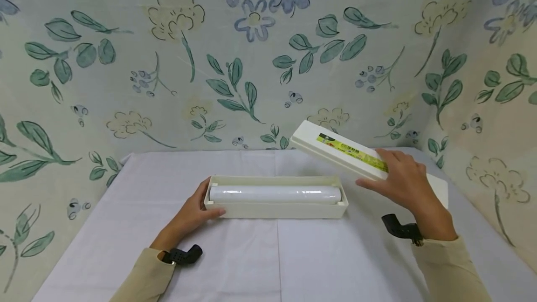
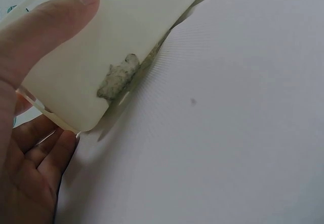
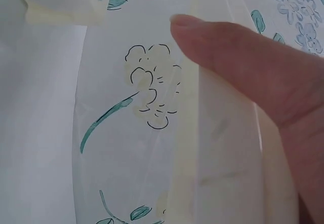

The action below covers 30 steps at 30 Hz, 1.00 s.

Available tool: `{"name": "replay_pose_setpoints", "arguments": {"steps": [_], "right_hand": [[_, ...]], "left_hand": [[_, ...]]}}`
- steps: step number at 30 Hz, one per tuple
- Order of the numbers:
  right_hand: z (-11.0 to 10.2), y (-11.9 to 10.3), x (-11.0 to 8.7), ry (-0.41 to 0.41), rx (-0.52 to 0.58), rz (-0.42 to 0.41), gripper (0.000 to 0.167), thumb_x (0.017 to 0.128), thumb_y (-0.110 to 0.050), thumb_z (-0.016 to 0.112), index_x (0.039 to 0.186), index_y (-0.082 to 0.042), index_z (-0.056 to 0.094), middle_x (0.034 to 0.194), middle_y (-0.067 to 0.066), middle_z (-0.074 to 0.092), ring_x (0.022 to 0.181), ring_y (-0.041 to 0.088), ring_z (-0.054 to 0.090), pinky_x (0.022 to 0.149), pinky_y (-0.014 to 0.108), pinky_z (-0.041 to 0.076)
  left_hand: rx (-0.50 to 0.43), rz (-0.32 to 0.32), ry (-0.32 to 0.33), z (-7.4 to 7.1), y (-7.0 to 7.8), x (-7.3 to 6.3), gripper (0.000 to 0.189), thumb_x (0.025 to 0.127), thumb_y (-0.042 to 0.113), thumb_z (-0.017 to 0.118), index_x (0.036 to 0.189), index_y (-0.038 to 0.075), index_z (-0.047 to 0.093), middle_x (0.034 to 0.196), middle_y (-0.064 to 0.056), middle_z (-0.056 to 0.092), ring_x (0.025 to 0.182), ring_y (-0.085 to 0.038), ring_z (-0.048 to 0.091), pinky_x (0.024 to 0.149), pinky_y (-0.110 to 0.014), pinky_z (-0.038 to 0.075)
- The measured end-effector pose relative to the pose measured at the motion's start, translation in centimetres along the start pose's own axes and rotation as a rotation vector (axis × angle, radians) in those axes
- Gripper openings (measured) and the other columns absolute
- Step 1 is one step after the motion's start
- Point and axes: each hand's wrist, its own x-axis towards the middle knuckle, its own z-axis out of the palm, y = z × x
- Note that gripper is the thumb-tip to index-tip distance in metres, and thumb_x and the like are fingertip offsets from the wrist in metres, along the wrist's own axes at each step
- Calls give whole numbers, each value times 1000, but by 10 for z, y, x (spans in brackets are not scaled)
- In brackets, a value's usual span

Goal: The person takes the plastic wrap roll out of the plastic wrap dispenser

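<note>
Box (image 1: 277, 211): off-white plastic, smooth, with a matt to faintly satin finish; a rough, mottled grey patch (image 2: 119, 78) marks one outer face, as seen in the left wrist view. Roll (image 1: 274, 194): smooth and glossy white, with bright streaks of reflected light. Lid (image 1: 327, 150): smooth pale plastic bearing a printed label (image 1: 351, 153). Counter (image 1: 243, 255): matt white cloth, lightly creased. Backdrop (image 1: 260, 87): printed sheet with a matt finish, softly rippled. Sleeves (image 1: 147, 274): matt beige cloth. Wrist devices (image 1: 186, 255): black, apparently plastic.
</note>
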Motion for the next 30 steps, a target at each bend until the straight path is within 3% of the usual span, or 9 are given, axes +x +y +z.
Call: {"name": "replay_pose_setpoints", "arguments": {"steps": [20, 30], "right_hand": [[-2, 12, -3, 12, -14, 69, 102, 69, -63, 77, 145, -4, 41, 131, 31, 46, 103, 47, 40, 72, 65, 30], [-2, 17, -1, 8, -16, 80, 102, 69, -64, 75, 143, -2, 42, 131, 31, 46, 102, 47, 42, 72, 65, 31]], "left_hand": [[13, -38, -2, 2, 3, -1, 103, 76, 36, 82, 153, 27, 16, 152, -6, 33, 137, -31, 34, 111, -54, 25], [14, -15, 6, -1, 1, 0, 101, 76, 37, 82, 153, 29, 17, 152, -5, 34, 137, -32, 35, 110, -57, 26]]}}
